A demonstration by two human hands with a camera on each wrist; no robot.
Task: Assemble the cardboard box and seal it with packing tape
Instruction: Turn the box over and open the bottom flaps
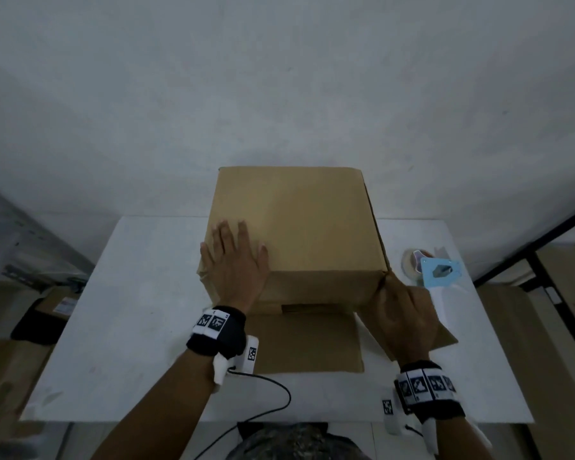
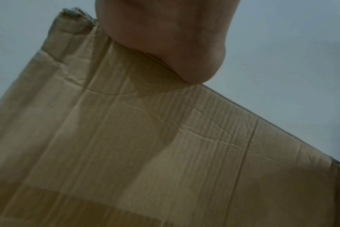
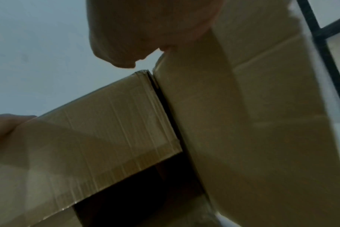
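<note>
Two hands (image 1: pixel 236 260) on cardboard box (image 1: pixel 299 227)

Both forearms reach forward from the bottom of the head view, each with a black wrist band carrying white square-patterned markers. The left hand (image 1: pixel 234 260) lies palm down with fingers straight and slightly spread, pointing away from the person, flat on the top of the cardboard box (image 1: pixel 299 227) near its near-left corner, the heel of the palm over the edge. The right hand (image 1: pixel 400 322) sits lower, at the near-right corner, back of the hand upward, fingers bent around a side flap (image 1: pixel 442 333); the fingertips are hidden from the head view, and the right wrist view is too blurred to settle the grip
</note>
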